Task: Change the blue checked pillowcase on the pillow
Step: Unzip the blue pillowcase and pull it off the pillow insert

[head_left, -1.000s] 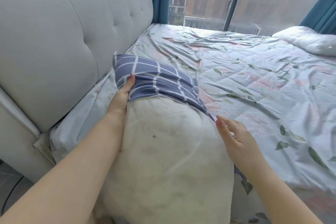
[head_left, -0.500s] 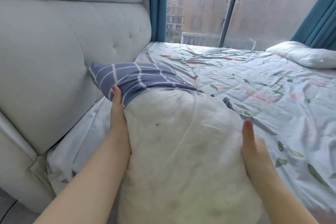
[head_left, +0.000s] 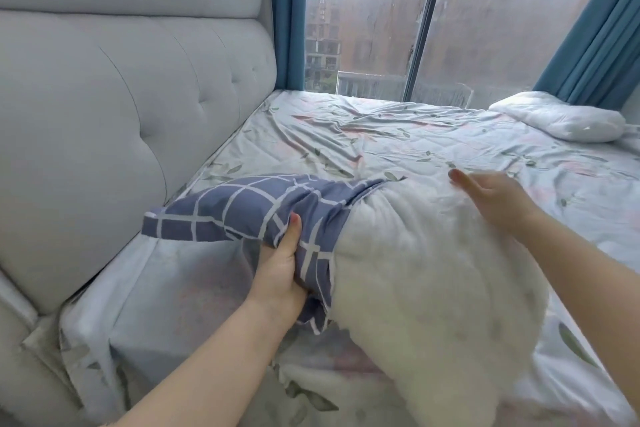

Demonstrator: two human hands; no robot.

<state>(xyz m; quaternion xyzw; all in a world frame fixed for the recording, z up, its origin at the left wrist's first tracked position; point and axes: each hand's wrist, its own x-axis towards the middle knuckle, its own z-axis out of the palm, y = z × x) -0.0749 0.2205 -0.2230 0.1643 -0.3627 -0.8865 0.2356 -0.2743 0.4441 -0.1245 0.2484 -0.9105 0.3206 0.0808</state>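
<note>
A white pillow (head_left: 436, 281) lies on the bed in front of me, most of it bare. The blue checked pillowcase (head_left: 242, 208) covers only its far left end, bunched up, with a loose corner pointing towards the headboard. My left hand (head_left: 280, 270) grips a fold of the pillowcase near its opening, thumb on top. My right hand (head_left: 491, 194) lies with straight fingers on the far right top of the bare pillow.
A grey padded headboard (head_left: 121, 107) stands along the left. The bed sheet (head_left: 398, 146) with a leaf print is wrinkled. A second white pillow (head_left: 561, 118) lies at the far right by the window (head_left: 485, 21) and blue curtains (head_left: 595, 42).
The pillowcase has slid further left off the pillow, pulled by my left hand. My right hand has moved from the pillow's right side up onto its far top. The view has tilted up.
</note>
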